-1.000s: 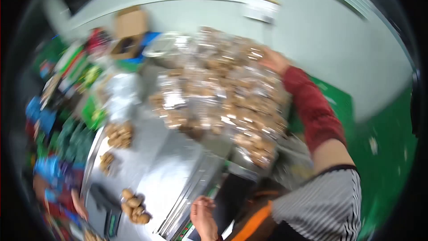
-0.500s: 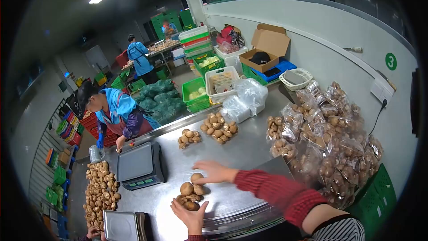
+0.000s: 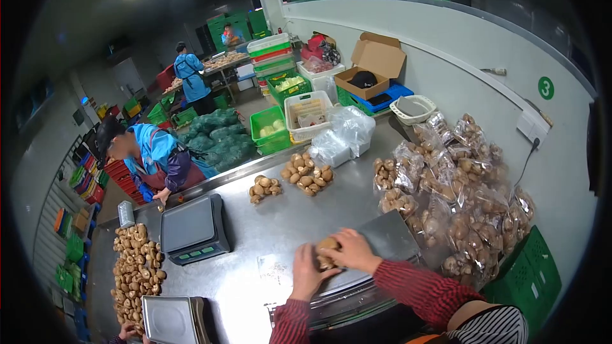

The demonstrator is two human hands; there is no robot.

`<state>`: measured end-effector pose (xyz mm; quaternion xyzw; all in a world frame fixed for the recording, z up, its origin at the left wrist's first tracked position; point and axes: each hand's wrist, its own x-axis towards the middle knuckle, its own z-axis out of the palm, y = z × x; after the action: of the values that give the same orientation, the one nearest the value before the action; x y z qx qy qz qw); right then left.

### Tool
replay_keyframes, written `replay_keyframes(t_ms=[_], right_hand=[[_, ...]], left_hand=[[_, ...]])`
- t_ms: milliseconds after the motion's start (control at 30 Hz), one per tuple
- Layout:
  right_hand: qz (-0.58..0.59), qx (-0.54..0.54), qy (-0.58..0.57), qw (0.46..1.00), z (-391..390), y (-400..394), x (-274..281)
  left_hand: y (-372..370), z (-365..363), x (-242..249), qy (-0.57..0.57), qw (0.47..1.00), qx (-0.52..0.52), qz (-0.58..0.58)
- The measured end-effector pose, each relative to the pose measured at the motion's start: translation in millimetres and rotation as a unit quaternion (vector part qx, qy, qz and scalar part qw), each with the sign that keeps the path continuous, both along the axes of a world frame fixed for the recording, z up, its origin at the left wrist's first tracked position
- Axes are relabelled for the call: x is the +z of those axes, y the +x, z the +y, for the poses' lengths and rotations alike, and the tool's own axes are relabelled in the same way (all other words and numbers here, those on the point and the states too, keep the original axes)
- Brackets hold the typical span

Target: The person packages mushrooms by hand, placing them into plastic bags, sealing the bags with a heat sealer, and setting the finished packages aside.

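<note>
Between my two hands is a small bunch of brown shiitake mushrooms (image 3: 327,253), partly hidden by the fingers. My left hand (image 3: 307,274) cups them from the left side, thumb underneath. From the right, my right hand (image 3: 352,251) closes over them with its fingers on the caps. Both hands are at the left end of a flat grey metal plate (image 3: 386,237) near the front edge of the table. A clear printed plastic bag (image 3: 275,272) lies flat just left of my left hand. Farther back sit two loose mushroom piles, a smaller one (image 3: 264,188) and a larger one (image 3: 307,173).
Bagged mushrooms (image 3: 456,197) are heaped at the right by the wall. Two scales, one dark (image 3: 188,223) and one silver (image 3: 169,322), stand left, beside a long mushroom heap (image 3: 136,267). A co-worker (image 3: 156,159) in blue stands across the table. Stacked clear bags (image 3: 344,134) lie behind.
Both hands have come together around the mushrooms and carried them right, to the grey plate. The clear bag now shows on the table. The view has shifted slightly.
</note>
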<state>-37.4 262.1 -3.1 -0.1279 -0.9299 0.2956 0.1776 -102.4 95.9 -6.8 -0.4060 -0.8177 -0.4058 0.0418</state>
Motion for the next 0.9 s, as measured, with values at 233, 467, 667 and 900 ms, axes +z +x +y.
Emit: replay_keyframes(t_ms=[233, 467, 667, 900], right_hand=[[0.010, -0.083, -0.040, 0.996, 9, 66, 2], [0.033, -0.100, -0.288, 0.952, 85, 151, 6], [-0.138, -0.156, 0.048, 0.977, 82, 223, 6], [-0.169, -0.125, -0.015, 0.978, 57, 194, -2]], left_hand=[[25, 22, 5, -0.028, 0.993, -0.103, -0.041], [45, -59, 13, 0.093, 0.992, 0.083, -0.023], [101, -122, -6, -0.151, 0.944, 0.278, 0.094], [108, -77, 1, -0.114, 0.955, 0.223, -0.158]])
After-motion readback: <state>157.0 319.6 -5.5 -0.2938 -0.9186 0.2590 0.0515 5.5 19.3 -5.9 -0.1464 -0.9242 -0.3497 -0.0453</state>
